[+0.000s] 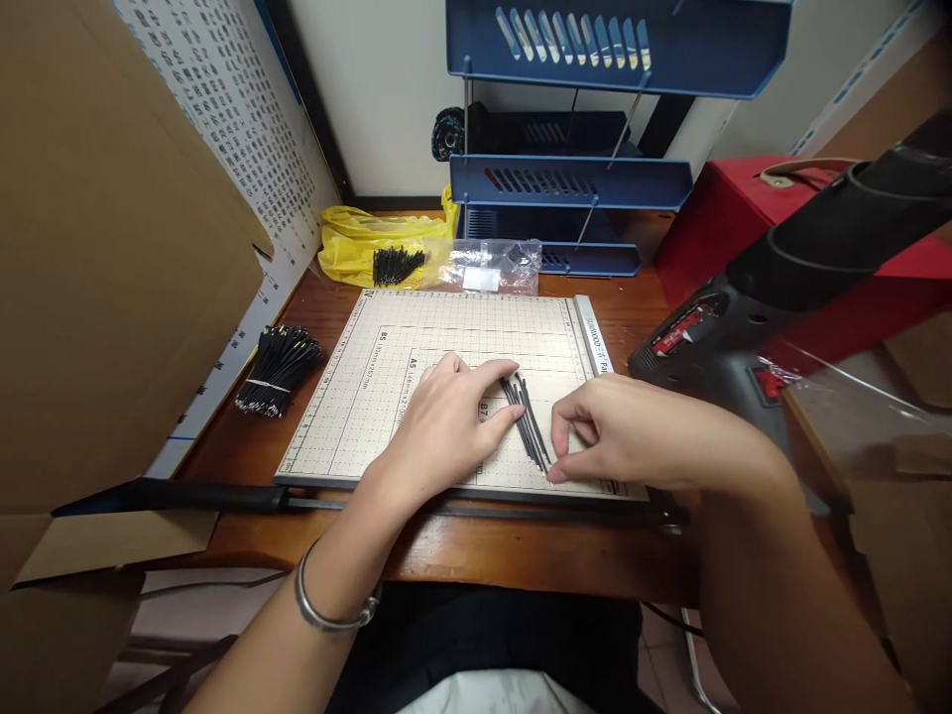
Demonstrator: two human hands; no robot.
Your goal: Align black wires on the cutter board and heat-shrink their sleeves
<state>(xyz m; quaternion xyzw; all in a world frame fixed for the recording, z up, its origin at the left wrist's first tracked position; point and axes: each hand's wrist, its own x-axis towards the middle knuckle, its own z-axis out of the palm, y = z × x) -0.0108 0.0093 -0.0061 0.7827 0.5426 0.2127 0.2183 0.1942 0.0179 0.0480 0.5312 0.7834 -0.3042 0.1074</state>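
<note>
Thin black sticks (530, 426), pale-tipped, lie roughly parallel, slightly fanned.

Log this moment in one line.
left hand: at black sticks | right hand: at their near ends | sticks: on gridded board | banded bundle: left of board

Behind the wooden desk (521, 555) rises a pale wall (387, 99); pinkish floor tiles (661, 659) show below it.

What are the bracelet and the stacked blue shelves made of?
The bracelet looks like metal, perhaps silver or steel: grey, smooth, with bright highlights. The blue shelves could be painted metal or plastic; their even, slotted blue surface leaves that open.
</note>
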